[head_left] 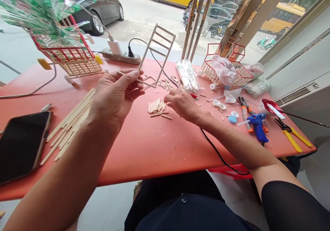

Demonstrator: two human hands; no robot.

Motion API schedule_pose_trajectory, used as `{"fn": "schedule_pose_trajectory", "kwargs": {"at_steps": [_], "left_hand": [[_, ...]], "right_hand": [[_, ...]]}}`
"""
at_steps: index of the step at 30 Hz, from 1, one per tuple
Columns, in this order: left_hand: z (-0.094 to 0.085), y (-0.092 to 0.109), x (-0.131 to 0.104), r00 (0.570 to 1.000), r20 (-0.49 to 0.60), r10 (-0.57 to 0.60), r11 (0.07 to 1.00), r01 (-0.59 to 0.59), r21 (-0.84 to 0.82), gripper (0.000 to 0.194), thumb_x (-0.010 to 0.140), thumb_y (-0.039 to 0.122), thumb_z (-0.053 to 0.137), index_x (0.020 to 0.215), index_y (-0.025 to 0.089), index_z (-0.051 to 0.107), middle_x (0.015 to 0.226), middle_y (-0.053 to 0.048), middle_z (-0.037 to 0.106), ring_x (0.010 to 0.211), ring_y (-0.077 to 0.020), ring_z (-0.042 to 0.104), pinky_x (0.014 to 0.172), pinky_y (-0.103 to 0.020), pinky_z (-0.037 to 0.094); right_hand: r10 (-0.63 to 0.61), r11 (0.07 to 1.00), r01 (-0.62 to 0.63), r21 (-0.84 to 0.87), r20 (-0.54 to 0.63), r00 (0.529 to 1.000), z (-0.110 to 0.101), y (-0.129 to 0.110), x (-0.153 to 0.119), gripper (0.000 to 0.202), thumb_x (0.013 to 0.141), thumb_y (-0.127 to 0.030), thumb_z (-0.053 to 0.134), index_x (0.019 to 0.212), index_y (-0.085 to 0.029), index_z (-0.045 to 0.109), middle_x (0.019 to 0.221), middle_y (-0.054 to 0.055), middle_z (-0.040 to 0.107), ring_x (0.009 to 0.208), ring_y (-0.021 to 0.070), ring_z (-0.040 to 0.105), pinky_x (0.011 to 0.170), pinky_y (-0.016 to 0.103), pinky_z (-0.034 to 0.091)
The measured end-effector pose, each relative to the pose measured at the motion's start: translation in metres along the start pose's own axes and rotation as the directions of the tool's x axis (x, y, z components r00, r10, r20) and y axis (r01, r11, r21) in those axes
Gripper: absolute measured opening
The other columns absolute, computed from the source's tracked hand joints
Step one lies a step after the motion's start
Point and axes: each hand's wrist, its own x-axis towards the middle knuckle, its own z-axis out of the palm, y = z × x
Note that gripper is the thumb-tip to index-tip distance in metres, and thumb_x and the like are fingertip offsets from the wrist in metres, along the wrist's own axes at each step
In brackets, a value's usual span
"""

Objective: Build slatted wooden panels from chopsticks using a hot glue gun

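My left hand is closed on a small ladder-like wooden frame, raised above the table and tilted. Thin sticks form its two long sides, with several crossbars between them. At its lower end, one stick reaches back past my fingers. My right hand is lowered to a pile of short wooden sticks, its fingers bent and drawn together at the pile's right edge. What lies between those fingertips is hidden.
Long wooden sticks and a phone lie at left. A stick-built cart stands behind them, near a power strip. On the right are a blue glue gun, pliers, yellow-handled cutters and a black cable.
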Motion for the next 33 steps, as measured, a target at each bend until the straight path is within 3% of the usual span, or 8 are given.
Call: {"fn": "schedule_pose_trajectory", "kwargs": {"at_steps": [6,12,17,19,22,25,28,33], "left_hand": [[-0.001,0.0,0.0,1.0,0.026,-0.016,1.0,0.016,-0.017,0.015,0.07,0.03,0.094,0.074,0.03,0.079,0.072,0.004,0.071,0.073,-0.0118,0.06,0.069,-0.031,0.058],[0.001,-0.001,-0.002,0.999,0.028,-0.03,0.998,0.032,-0.046,0.012,0.075,0.024,0.091,0.077,0.026,0.079,0.072,0.006,0.071,0.07,-0.0076,0.058,0.07,-0.027,0.055],[0.002,-0.006,0.002,0.999,0.006,-0.044,0.993,0.044,-0.112,0.01,0.075,0.017,0.089,0.078,0.018,0.079,0.069,0.003,0.071,0.063,-0.0056,0.06,0.06,-0.02,0.054],[0.003,-0.01,0.006,0.999,-0.017,-0.034,0.987,0.031,-0.156,0.009,0.074,0.013,0.086,0.078,0.014,0.079,0.067,0.0,0.071,0.058,-0.0057,0.059,0.054,-0.018,0.054],[0.004,-0.014,0.008,0.999,0.001,-0.041,0.98,0.04,-0.196,0.007,0.075,0.01,0.083,0.082,0.011,0.08,0.066,-0.001,0.071,0.056,-0.0064,0.061,0.051,-0.016,0.054],[0.006,-0.016,0.006,0.997,0.02,-0.07,0.98,0.073,-0.186,0.006,0.076,0.01,0.082,0.082,0.01,0.08,0.063,0.0,0.069,0.056,-0.0067,0.062,0.052,-0.015,0.055],[0.01,-0.02,0.002,0.995,0.044,-0.094,0.982,0.1,-0.163,0.006,0.074,0.011,0.083,0.078,0.01,0.078,0.063,-0.001,0.07,0.055,-0.0073,0.062,0.051,-0.015,0.055],[0.017,-0.032,-0.003,0.984,0.134,-0.116,0.986,0.13,-0.105,0.013,0.069,0.016,0.087,0.076,0.01,0.078,0.068,-0.001,0.071,0.056,-0.0075,0.063,0.052,-0.016,0.055]], "right_hand": [[-0.084,0.988,0.097,-0.119,0.11,0.99,0.002,0.005,0.009,0.019,0.106,-0.009,0.055,0.111,-0.013,0.073,0.121,0.016,0.07,0.107,0.0243,0.055,0.08,0.034,0.036],[-0.156,0.961,0.181,-0.208,0.13,0.979,0.001,0.007,0.006,0.023,0.107,-0.01,0.052,0.112,-0.018,0.073,0.12,0.014,0.07,0.104,0.0256,0.056,0.078,0.035,0.036],[-0.265,0.919,0.306,-0.25,0.183,0.947,-0.002,0.005,0.006,0.027,0.106,-0.004,0.047,0.11,-0.013,0.072,0.113,0.017,0.073,0.104,0.0276,0.059,0.085,0.038,0.041],[-0.23,0.933,0.272,-0.234,0.193,0.954,-0.004,0.004,0.003,0.027,0.105,-0.002,0.045,0.107,-0.01,0.071,0.11,0.018,0.073,0.102,0.0272,0.06,0.084,0.037,0.041],[-0.085,0.973,0.11,-0.201,0.129,0.988,-0.007,0.006,-0.013,0.026,0.105,-0.001,0.044,0.105,-0.009,0.07,0.103,0.018,0.074,0.091,0.0249,0.061,0.078,0.036,0.038],[0.036,0.997,-0.038,-0.065,-0.029,0.999,-0.011,0.016,-0.041,0.017,0.105,-0.009,0.052,0.103,-0.012,0.069,0.096,0.014,0.075,0.084,0.0224,0.061,0.076,0.034,0.038],[0.077,0.974,-0.036,0.222,-0.179,0.981,-0.011,0.033,-0.07,0.008,0.099,-0.013,0.063,0.096,-0.016,0.07,0.092,0.009,0.075,0.084,0.0207,0.064,0.078,0.032,0.043],[0.338,0.761,-0.072,0.644,-0.299,0.892,-0.01,0.052,-0.099,0.011,0.094,-0.029,0.069,0.098,-0.019,0.073,0.09,0.005,0.076,0.08,0.019,0.069,0.075,0.031,0.051]]}}
